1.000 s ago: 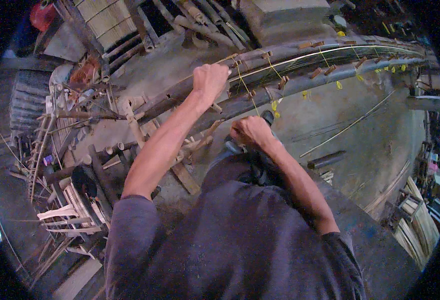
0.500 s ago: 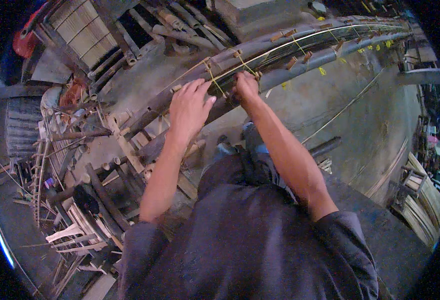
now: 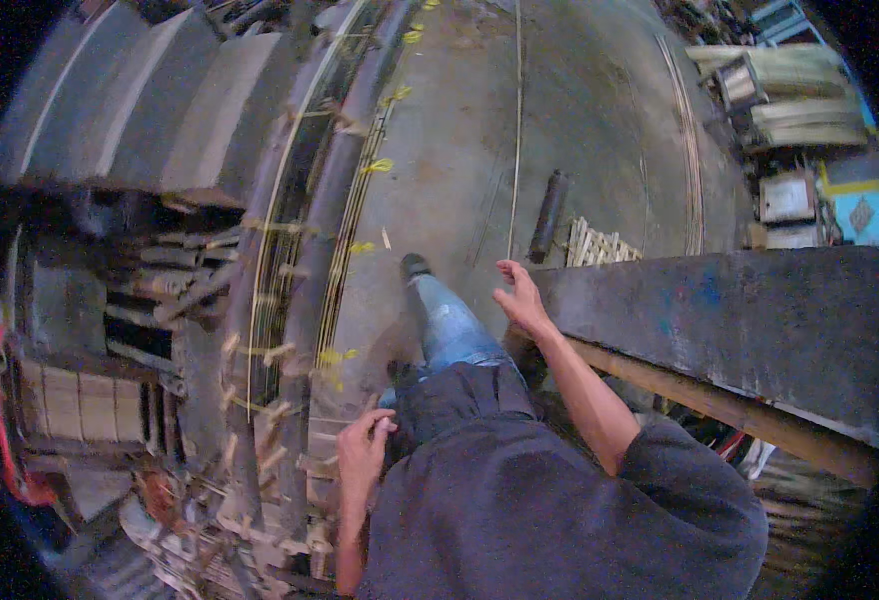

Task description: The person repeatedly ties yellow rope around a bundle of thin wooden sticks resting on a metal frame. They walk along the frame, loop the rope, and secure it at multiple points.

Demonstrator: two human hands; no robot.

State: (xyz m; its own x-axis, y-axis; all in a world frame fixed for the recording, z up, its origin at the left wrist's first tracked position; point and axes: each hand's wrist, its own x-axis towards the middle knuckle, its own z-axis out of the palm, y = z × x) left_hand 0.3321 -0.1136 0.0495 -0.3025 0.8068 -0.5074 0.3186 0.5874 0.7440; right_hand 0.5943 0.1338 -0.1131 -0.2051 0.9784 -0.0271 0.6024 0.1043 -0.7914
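My right hand (image 3: 523,302) is held out in front of me, beside the near left corner of a dark tabletop (image 3: 710,330). Its thumb stands apart from the fingers and nothing shows in it. Low at my left side, my left hand (image 3: 362,445) is closed, thumb against curled fingers; whatever lies inside them is hidden. To the left of that hand runs a long rack of two dark poles (image 3: 335,210), with pale strips and dark strands stretched between them. Yellow ties (image 3: 378,166) hang along its right side. Neither hand touches the rack.
A short dark tube (image 3: 550,215) and a bundle of pale sticks (image 3: 600,245) lie on the floor ahead. One long thin rod (image 3: 517,130) stretches away from me. Corrugated sheets (image 3: 150,100) stand at the far left; stacked pale strips (image 3: 805,110) lie far right.
Both hands have left the pegs and cords on the rack. My view has swung to the right, so the rack now stands at my left, and one leg is stretched forward.
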